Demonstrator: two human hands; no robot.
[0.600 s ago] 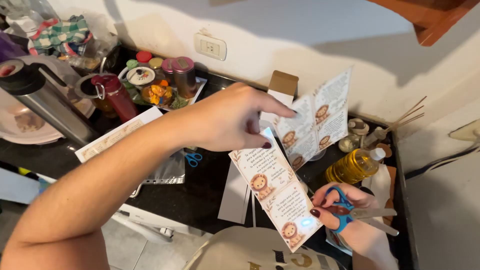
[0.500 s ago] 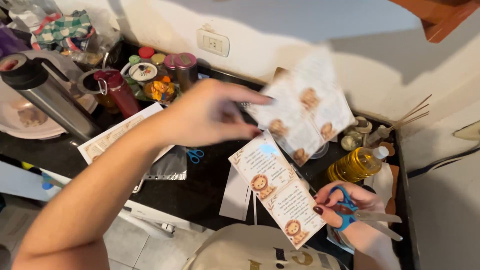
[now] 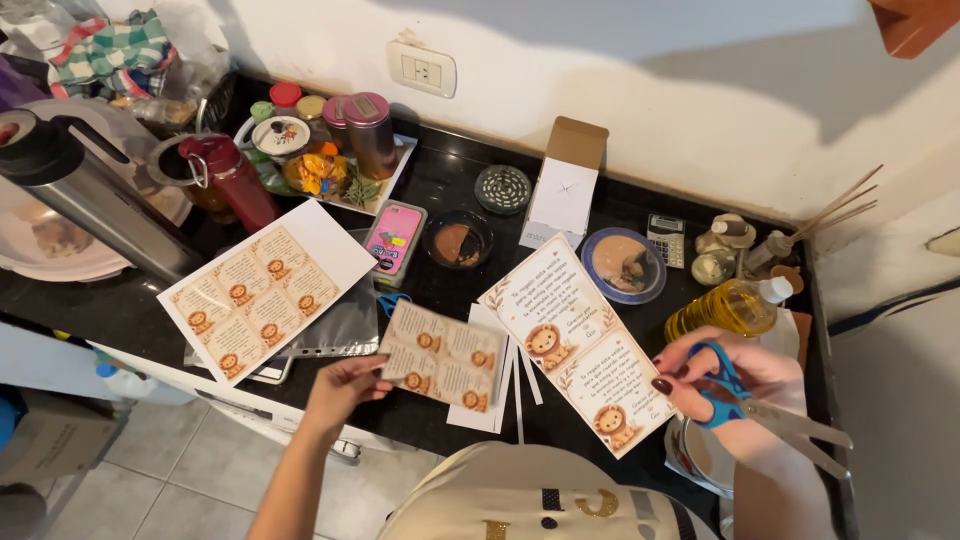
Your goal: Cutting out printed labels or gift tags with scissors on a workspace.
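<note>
Holding one card sheet (image 3: 443, 357), one scissors (image 3: 735, 395)

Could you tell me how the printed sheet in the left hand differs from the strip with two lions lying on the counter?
The printed sheet is held at its edge by the left hand; the two-lion strip lies flat, untouched. The sheet carries several small lion labels; the strip shows two larger lions with text blocks. The strip is longer and narrower. Both are cream paper with orange lion pictures.

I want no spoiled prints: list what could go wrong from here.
The right hand holds open blue scissors beside the tall lion card; a stray snip could nick it. The left hand grips the small card sheet by one corner, which might crease. The oil bottle lying nearby could stain paper.
</note>
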